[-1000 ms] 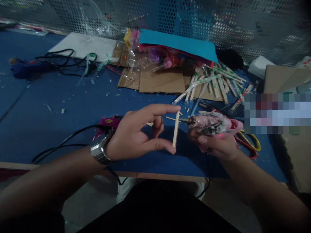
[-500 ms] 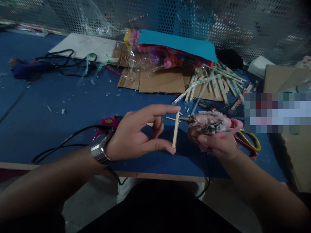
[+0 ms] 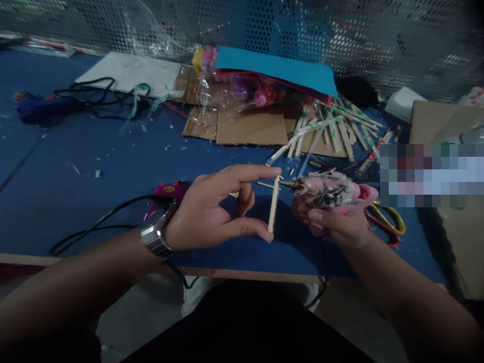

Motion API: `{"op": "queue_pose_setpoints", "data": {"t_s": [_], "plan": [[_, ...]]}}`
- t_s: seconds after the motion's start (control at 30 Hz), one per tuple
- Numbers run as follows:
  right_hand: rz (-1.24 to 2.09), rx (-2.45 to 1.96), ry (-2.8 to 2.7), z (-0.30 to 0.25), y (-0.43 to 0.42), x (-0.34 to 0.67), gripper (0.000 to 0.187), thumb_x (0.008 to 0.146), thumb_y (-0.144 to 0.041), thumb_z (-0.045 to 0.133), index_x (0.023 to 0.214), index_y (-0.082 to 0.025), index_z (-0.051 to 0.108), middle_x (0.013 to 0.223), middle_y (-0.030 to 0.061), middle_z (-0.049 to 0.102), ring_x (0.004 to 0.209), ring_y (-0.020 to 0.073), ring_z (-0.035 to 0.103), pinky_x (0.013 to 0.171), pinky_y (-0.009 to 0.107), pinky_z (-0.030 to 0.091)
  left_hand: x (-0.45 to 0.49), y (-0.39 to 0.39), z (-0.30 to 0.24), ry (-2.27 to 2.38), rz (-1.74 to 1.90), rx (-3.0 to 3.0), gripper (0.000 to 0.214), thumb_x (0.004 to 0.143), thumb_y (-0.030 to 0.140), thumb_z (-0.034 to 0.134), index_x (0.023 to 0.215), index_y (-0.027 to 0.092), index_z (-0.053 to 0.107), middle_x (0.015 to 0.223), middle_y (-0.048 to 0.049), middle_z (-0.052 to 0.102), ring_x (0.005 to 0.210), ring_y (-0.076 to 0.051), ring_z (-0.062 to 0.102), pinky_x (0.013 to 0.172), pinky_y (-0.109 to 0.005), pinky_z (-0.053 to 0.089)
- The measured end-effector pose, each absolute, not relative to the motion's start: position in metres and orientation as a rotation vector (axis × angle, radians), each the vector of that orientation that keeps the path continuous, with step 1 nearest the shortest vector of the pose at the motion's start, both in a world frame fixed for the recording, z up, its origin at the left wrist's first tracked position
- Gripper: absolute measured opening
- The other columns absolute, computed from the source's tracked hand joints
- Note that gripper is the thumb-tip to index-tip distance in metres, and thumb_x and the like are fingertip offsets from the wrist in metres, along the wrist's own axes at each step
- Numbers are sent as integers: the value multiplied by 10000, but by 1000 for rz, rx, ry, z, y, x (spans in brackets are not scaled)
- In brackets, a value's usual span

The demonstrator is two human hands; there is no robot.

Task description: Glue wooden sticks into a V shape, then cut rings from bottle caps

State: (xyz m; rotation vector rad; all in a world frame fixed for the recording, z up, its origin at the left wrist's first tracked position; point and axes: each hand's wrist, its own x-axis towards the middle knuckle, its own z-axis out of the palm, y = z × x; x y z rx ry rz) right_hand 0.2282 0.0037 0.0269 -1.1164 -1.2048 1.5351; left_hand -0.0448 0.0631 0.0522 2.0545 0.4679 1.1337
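Between the thumb and index finger of my left hand [image 3: 219,206] a short pale wooden stick [image 3: 274,205] is pinched by its two ends. A dark line runs along its right side. My right hand [image 3: 336,222] is wrapped round a pink hot glue gun [image 3: 333,189], its barrel crusted with grey and white residue. The gun's dark nozzle points left, at or very near the upper part of the stick; whether they touch I cannot tell. Small stick pieces [image 3: 266,185] lie on the blue table behind the stick.
Behind my hands, wrapped wooden chopsticks [image 3: 340,133] are piled on cardboard [image 3: 251,126]. Scissors with red and yellow handles [image 3: 391,219] lie beside my right wrist. Near my left wrist is a magenta tool [image 3: 170,190] close to black cables. A blue sheet [image 3: 276,68] covers colourful wrapped items.
Almost nothing differs. The stick and my left fingers have dipped very slightly, while the glue gun keeps its place against the stick's upper part.
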Motion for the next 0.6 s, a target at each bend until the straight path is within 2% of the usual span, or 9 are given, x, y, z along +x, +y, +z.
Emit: {"op": "queue_pose_setpoints", "data": {"t_s": [0.23, 0.6], "plan": [[1520, -1083, -1200, 29, 3, 227, 363, 817, -420, 883, 1111, -236, 774, 706, -5, 634, 488, 113, 493, 354, 230, 360, -45, 63, 53, 458, 1144, 2072, 733, 790, 483, 933, 1401, 172, 673, 762, 13, 691, 581, -90, 606, 591, -224, 554], [1530, -1057, -1200, 32, 5, 224, 373, 816, -419, 877, 1115, -228, 762, 680, -18, 606, 465, 103, 456, 347, 239, 363, -46, 63, 52, 485, 1120, 2063, 744, 780, 503, 941, 1436, 288, 663, 796, 10, 717, 579, -113, 614, 614, -267, 582]]}}
